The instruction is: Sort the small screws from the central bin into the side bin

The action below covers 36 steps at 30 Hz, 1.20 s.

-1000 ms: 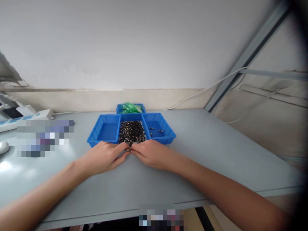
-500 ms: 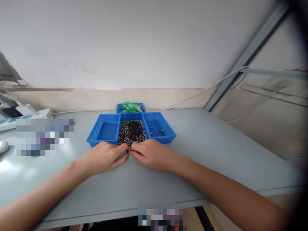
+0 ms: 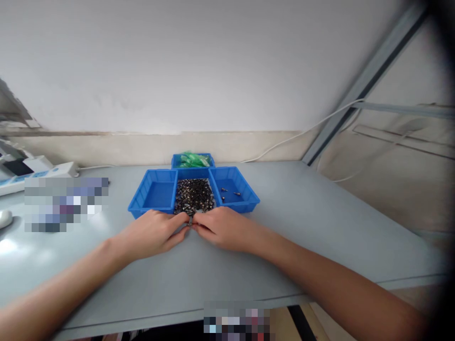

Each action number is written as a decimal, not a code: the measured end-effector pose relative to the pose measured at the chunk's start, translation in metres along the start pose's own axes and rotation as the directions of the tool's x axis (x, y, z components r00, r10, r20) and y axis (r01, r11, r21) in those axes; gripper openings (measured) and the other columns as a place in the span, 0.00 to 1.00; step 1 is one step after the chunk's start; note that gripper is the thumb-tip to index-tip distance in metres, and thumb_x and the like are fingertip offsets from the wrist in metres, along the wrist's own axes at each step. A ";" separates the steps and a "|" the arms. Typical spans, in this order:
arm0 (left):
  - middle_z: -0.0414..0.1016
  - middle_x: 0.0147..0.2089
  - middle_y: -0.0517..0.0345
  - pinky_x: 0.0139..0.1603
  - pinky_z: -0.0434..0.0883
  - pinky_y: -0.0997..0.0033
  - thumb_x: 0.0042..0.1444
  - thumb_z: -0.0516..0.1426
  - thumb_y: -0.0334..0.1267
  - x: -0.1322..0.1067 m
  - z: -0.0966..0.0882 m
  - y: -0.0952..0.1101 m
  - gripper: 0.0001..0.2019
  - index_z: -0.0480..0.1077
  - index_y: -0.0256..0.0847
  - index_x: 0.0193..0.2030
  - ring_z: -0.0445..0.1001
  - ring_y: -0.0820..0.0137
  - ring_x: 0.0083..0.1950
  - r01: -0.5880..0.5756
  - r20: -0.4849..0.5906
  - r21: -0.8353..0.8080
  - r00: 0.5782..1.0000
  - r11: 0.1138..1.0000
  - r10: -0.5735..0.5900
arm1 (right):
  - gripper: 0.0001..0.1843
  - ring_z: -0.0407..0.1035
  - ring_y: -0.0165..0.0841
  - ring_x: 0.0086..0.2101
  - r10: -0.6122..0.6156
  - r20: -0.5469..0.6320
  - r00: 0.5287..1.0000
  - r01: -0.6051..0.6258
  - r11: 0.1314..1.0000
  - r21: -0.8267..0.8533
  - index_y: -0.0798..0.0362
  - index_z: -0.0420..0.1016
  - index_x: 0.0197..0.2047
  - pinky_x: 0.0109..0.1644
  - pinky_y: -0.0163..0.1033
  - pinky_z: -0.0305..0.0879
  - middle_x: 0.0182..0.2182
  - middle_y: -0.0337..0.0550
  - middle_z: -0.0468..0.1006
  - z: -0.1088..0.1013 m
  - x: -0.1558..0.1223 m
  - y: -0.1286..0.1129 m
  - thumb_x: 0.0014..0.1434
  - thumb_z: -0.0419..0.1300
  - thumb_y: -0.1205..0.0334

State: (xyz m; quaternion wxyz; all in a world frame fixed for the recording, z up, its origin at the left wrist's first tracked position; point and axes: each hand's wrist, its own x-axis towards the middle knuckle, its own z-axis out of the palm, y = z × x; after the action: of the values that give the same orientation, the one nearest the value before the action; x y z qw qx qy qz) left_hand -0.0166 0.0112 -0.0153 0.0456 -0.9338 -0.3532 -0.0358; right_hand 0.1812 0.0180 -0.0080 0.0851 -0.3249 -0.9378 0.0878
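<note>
My left hand (image 3: 155, 233) and my right hand (image 3: 224, 228) meet at the fingertips, just in front of a pile of small screw-like metal parts (image 3: 195, 195). Both are closed in a pinch. Between them is one small screw-like metal part (image 3: 190, 221), mostly covered by the fingers. The pile, dark with shiny ends, lies between a left blue bin (image 3: 142, 209) and a right blue bin (image 3: 245, 206). A few similar loose parts (image 3: 237, 193) rest on the right bin's floor. No parts show inside the left bin.
Behind the pile, a blue bin (image 3: 175, 161) holds green plastic bags (image 3: 193, 160). A white power strip (image 3: 64, 171) with plugs and a white rounded object (image 3: 4, 218) are at the left. A white cable (image 3: 280, 142) runs up to the metal frame (image 3: 330, 121) on the right.
Both hands stay in almost the same place. The small metal part shows a little more between the fingertips now. The bins have not moved.
</note>
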 end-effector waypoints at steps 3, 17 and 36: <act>0.71 0.25 0.59 0.25 0.64 0.71 0.61 0.43 0.40 -0.001 0.000 0.000 0.11 0.63 0.39 0.39 0.72 0.68 0.26 -0.021 -0.033 -0.014 0.999 1.000 0.020 | 0.11 0.67 0.30 0.27 0.009 0.011 1.000 -0.009 1.000 0.011 0.55 0.70 0.33 0.29 0.33 0.55 0.27 0.41 0.75 -0.001 0.000 -0.001 0.60 0.47 0.63; 0.71 0.25 0.60 0.26 0.64 0.74 0.62 0.43 0.41 -0.001 0.000 0.000 0.13 0.64 0.38 0.42 0.72 0.71 0.27 -0.090 -0.134 -0.046 0.988 0.995 0.083 | 0.11 0.68 0.31 0.28 -0.007 0.020 1.000 0.007 1.000 0.014 0.55 0.70 0.33 0.30 0.33 0.57 0.29 0.42 0.76 -0.002 0.001 -0.001 0.60 0.48 0.64; 0.69 0.24 0.62 0.22 0.58 0.73 0.60 0.45 0.38 0.000 -0.002 0.003 0.09 0.60 0.39 0.32 0.69 0.71 0.23 -0.060 -0.005 -0.021 0.998 0.998 0.060 | 0.10 0.66 0.29 0.26 -0.036 -0.022 0.999 0.036 0.999 0.006 0.54 0.69 0.30 0.28 0.32 0.53 0.26 0.39 0.74 -0.002 -0.001 -0.002 0.59 0.49 0.62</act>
State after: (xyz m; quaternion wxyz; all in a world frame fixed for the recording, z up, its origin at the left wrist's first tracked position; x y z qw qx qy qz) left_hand -0.0144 0.0083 -0.0134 0.0374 -0.9444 -0.3243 -0.0402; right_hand 0.1809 0.0166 -0.0061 0.0980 -0.3086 -0.9422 0.0856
